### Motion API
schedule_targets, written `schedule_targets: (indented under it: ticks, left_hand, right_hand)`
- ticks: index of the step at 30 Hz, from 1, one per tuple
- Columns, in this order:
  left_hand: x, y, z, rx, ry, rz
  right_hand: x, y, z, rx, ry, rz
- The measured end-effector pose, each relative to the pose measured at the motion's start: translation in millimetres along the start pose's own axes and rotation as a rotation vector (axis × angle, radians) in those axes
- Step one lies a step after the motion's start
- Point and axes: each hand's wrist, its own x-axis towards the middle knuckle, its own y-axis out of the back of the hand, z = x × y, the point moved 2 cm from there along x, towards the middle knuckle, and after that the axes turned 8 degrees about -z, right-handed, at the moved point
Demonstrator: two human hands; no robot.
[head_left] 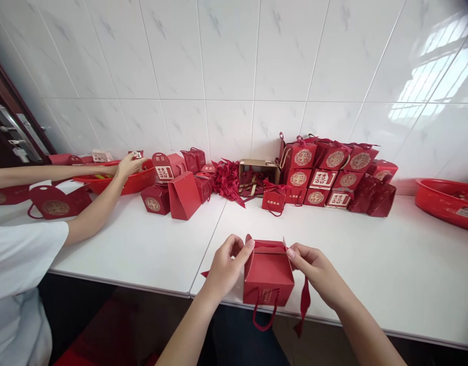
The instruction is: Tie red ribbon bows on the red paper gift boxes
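Observation:
A red paper gift box (269, 272) stands at the table's front edge between my hands, its top flaps raised. My left hand (232, 264) pinches the left flap with thumb and fingers. At the right flap my right hand (312, 267) is closed, thumb against the flap edge where the ribbon passes. A dark red ribbon (304, 300) runs across the top of the box. One tail dangles below my right hand, and a short end shows beyond my left wrist. The box's twisted cord handle (265, 325) droops over the front edge of the table.
Stacked red gift boxes (329, 178) stand against the wall, beside a heap of red ribbons (228, 178) and an open carton (259, 165). A red basin (447, 201) is at right. At left, a co-worker's hand (130, 163) holds a small item above another basin (129, 184).

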Motion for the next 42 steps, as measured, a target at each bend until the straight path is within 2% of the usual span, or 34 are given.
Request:
schedule_targets:
  ticks: [3, 6, 9, 14, 17, 21, 24, 27, 33, 38, 42]
  left_hand:
    - [2.2, -1.1, -3.7, -0.001, 0.011, -0.011]
    - [3.7, -2.0, -0.1, 0.060, -0.008, -0.008]
    - [4.8, -4.5, 5.9, 0.153, -0.055, -0.014]
    - [5.2, -6.2, 8.1, 0.295, -0.102, -0.020]
    - [4.1, 2.3, 1.7, 0.240, -0.054, -0.058]
    - [2.2, 19.3, -10.7, 0.254, 0.036, -0.024]
    - [0.9, 23.0, -16.1, 0.259, 0.045, -0.046]
    - [0.5, 21.5, -16.4, 0.208, 0.050, -0.080]
    - [5.9, 23.3, -1.3, 0.066, 0.108, -0.163]
    - [13.5, 26.5, 9.4, 0.019, 0.132, -0.187]
    - [16.4, 27.1, -2.1, 0.026, 0.173, -0.223]
  right_hand:
    - [1.6, -1.2, 0.5, 0.154, -0.005, -0.024]
    - [5.2, -2.5, -0.4, 0.192, -0.036, -0.042]
    - [9.5, -5.4, -5.3, 0.133, -0.037, -0.076]
    - [14.2, -9.3, -15.0, -0.064, 0.050, -0.110]
    - [14.3, -3.2, -9.6, -0.134, 0.056, -0.036]
    - [11.3, 10.1, 11.2, -0.292, 0.001, 0.127]
    - [8.0, 13.2, 22.5, -0.341, -0.002, 0.060]
    - [4.3, 14.9, 23.1, -0.254, 0.021, -0.045]
    - [5.7, 25.7, 13.1, -0.075, -0.088, -0.196]
    - [12.6, 34.5, 11.3, -0.054, -0.119, -0.210]
    - [15.1, 37.1, 19.6, -0.126, -0.127, -0.206]
